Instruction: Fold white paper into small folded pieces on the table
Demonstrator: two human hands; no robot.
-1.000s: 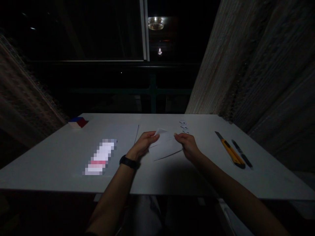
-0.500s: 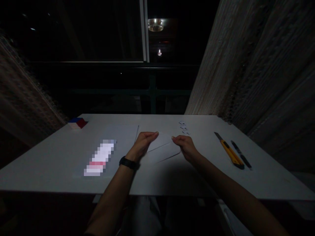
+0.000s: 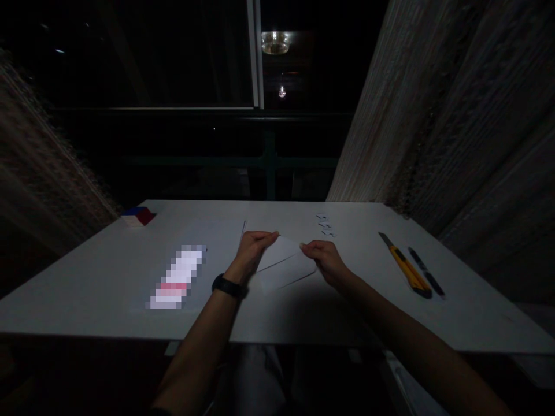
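Note:
A folded piece of white paper (image 3: 288,271) is held up between my two hands above the white table (image 3: 108,283). My left hand (image 3: 254,248), with a dark band on its wrist, pinches the paper's upper left edge between thumb and fingers. On the other side, my right hand (image 3: 324,259) pinches the right edge. Dark lines cross the paper where its layers or edges meet. Fingers behind the paper are partly hidden.
At left lie white sheets (image 3: 221,237), with a bright pixelated object (image 3: 177,277) on them. A cube (image 3: 137,216) sits at the far left. Small paper pieces (image 3: 325,225) lie beyond my right hand. A yellow utility knife (image 3: 407,268) and a pen (image 3: 427,273) lie at right.
The paper has tilted slightly in my hands, and more of its lower layer shows. My right hand has shifted a little to the left. Both hands keep their hold.

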